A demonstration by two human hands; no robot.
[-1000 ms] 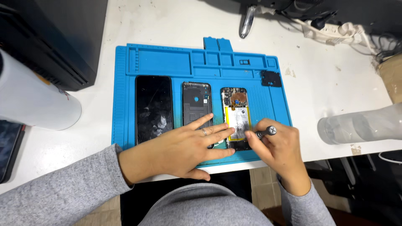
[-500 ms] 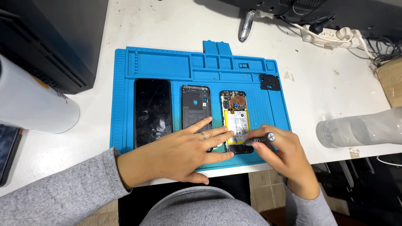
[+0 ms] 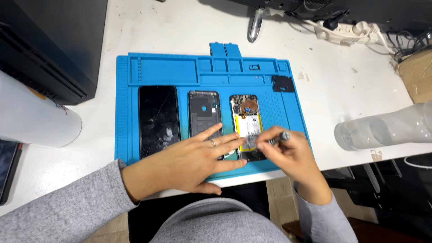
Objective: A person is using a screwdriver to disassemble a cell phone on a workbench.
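An opened phone (image 3: 245, 114) with its yellow battery and circuit board exposed lies on the right part of a blue repair mat (image 3: 171, 72). My right hand (image 3: 288, 155) grips a small screwdriver (image 3: 278, 137), its tip down on the phone's lower half. Flat on the mat lies my left hand (image 3: 189, 162), fingers spread, fingertips resting at the open phone's lower left edge. A dark back cover (image 3: 204, 112) sits in the middle of the mat and a cracked black screen (image 3: 157, 119) at the left.
A small black plate (image 3: 283, 83) lies at the mat's upper right. A white cylinder (image 3: 31, 119) stands at the left, a clear plastic bottle (image 3: 382, 128) lies at the right. A power strip with cables (image 3: 346, 29) runs along the back. A black box (image 3: 49, 40) fills the upper left.
My right hand has shifted slightly left and up, bringing the screwdriver further over the open phone. My left hand stays flat in place.
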